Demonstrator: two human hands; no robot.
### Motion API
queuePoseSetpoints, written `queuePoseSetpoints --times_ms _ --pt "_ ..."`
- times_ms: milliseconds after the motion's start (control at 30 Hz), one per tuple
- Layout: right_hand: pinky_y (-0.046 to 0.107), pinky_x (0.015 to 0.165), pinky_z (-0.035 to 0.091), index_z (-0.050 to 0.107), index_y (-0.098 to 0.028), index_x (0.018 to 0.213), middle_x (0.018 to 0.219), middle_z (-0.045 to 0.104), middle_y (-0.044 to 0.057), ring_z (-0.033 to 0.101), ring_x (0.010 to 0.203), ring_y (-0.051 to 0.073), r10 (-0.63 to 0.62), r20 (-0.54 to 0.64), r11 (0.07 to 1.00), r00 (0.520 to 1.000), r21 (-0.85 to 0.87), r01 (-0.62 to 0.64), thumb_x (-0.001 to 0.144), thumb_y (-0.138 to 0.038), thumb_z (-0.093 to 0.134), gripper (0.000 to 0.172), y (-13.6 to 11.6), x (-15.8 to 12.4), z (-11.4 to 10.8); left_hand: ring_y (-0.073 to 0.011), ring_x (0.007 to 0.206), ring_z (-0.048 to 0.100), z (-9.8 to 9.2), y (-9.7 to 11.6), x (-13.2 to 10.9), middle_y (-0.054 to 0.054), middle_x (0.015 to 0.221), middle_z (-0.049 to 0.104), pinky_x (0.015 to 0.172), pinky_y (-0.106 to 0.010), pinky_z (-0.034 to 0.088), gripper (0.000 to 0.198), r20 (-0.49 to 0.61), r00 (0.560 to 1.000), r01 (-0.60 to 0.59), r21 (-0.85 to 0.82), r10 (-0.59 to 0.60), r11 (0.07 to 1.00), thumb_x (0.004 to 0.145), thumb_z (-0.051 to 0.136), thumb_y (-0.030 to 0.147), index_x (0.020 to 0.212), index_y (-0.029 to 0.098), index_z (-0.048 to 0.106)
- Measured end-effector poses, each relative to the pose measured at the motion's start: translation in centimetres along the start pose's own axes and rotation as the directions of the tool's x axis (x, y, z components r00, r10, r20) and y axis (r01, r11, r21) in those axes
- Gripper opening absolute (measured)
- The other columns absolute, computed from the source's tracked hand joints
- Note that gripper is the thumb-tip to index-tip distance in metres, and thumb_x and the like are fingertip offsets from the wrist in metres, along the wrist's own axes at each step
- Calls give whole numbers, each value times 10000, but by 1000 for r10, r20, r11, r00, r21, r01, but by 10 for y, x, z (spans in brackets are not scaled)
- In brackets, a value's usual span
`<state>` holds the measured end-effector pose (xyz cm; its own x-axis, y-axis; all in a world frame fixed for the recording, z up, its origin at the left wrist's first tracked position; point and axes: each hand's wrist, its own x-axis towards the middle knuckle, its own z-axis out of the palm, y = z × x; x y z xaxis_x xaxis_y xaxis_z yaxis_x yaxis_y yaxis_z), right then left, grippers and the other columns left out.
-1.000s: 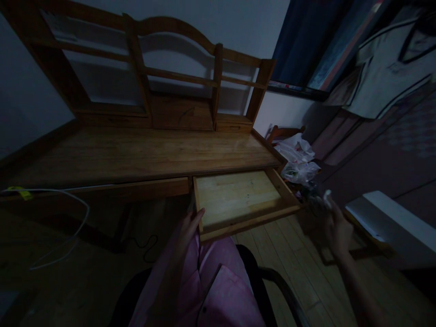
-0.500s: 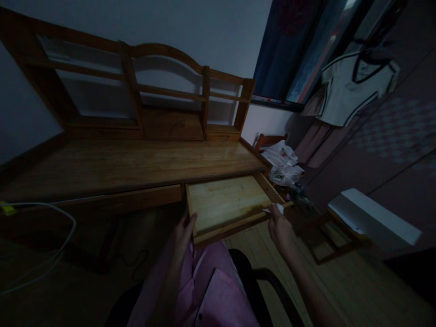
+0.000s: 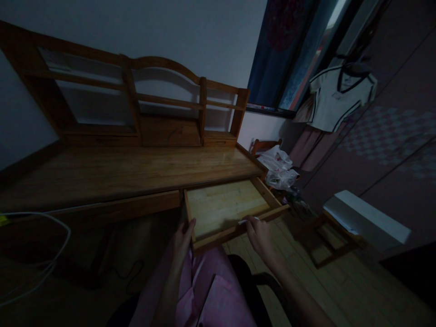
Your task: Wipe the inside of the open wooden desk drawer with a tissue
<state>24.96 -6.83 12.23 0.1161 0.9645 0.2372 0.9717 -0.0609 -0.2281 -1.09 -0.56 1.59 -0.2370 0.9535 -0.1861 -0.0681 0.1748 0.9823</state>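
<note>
The person's left hand (image 3: 181, 237) had its fingers closed on the near-left side of the drawer (image 3: 223, 204). The right hand's (image 3: 259, 235) fingers, pinched together, held a white wipe (image 3: 242, 222) at the front rim, the drawer's floor just beyond them.

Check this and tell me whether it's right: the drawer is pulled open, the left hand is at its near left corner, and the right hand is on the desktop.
Wrong on the right hand: the head view shows it at the front edge of the drawer, holding something white. The rest stands.
</note>
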Motion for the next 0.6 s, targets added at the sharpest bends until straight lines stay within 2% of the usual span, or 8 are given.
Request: queuePoseSetpoints --times_ms 133,233,300,367,433,467,533,600 --pt "242 681 389 726 -221 979 854 754 63 697 782 187 -54 36 983 998 176 47 955 -226 389 338 -25 -8 -4 -337 1101 662 0 4 -1 -132 1039 757 958 -411 504 507 -16 1000 25 35 -24 999 749 702 545 1048 134 704" --pt "241 728 426 743 -239 960 851 752 43 687 806 187 -88 81 905 993 423 46 932 -256 398 346 -41 -14 -3 -340 1085 666 -1 2 0 -139 1053 751 940 -408 511 542 4 1000 22 48 -23 999 749 686 575 1057 130 700" --pt "252 755 445 753 -235 924 849 748 32 676 825 196 -112 137 775 984 632 0 900 -302 435 326 -47 -12 2 -344 1072 669 -1 0 1 -150 1064 746 940 -413 510 558 15 1000 -1 57 0 998 756 667 595 1050 121 699" --pt "269 736 459 760 -202 893 831 744 40 667 803 214 -115 219 581 969 806 -113 840 -351 492 311 -47 -2 7 -344 1067 672 -1 1 0 -153 1071 744 939 -414 510 561 13 1000 -21 57 20 998 761 659 596 1052 118 698" --pt "286 688 468 761 -156 905 821 741 67 661 744 231 -105 290 420 951 880 -222 779 -389 521 357 -39 17 8 -339 1061 677 -1 2 -1 -150 1070 746 928 -406 517 555 2 1000 -19 45 19 999 759 670 580 1072 122 696" --pt "296 685 474 756 -139 959 860 745 83 662 743 237 -92 290 398 953 888 -232 772 -400 507 406 -30 29 5 -336 1056 681 -2 3 -2 -149 1071 747 919 -400 522 552 -2 1000 -13 36 13 999 757 678 571 1082 125 696" --pt "309 701 483 747 -126 1016 924 747 101 662 767 246 -30 251 380 967 898 -222 762 -437 501 471 -5 55 -7 -330 1043 688 -2 5 -1 -152 1076 747 904 -392 528 541 -1 1000 -11 24 11 1000 760 683 559 1084 126 698" --pt "313 760 487 744 -130 1056 1032 736 112 660 886 258 154 -52 528 987 849 -38 811 -462 478 491 29 78 -23 -329 1046 686 -2 4 1 -155 1087 742 909 -394 525 533 6 1000 -20 30 19 999 770 673 557 1083 127 697"
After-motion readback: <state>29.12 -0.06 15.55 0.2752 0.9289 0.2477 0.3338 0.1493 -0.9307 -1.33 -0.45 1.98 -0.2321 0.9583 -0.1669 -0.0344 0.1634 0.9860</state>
